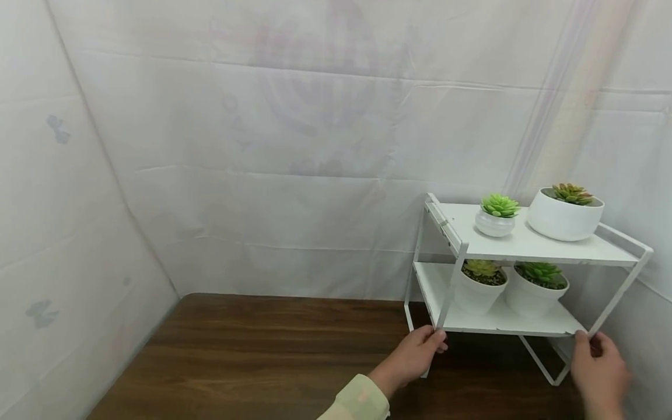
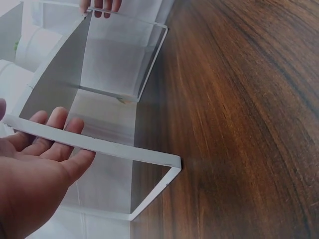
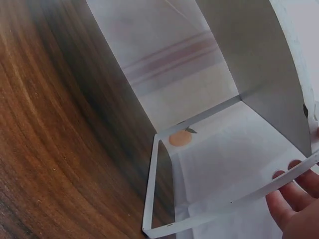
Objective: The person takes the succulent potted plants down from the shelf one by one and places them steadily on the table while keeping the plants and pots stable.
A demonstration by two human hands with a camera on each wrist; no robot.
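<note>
Flanking shelf (image 1: 525, 248), hands (image 1: 415, 354) (image 1: 600, 370) seemingly pinch edges (image 1: 504, 332), tabletop (image 1: 262, 356) leftward.

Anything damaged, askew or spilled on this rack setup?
Yes: dark marks on the upper left rail of the white rack break its finish, like chipped paint. The potted plants stand upright; no spill visible.

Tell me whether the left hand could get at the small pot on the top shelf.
Probably yes, if the left hand releases the rack; nothing stands in front of the small pot.
</note>
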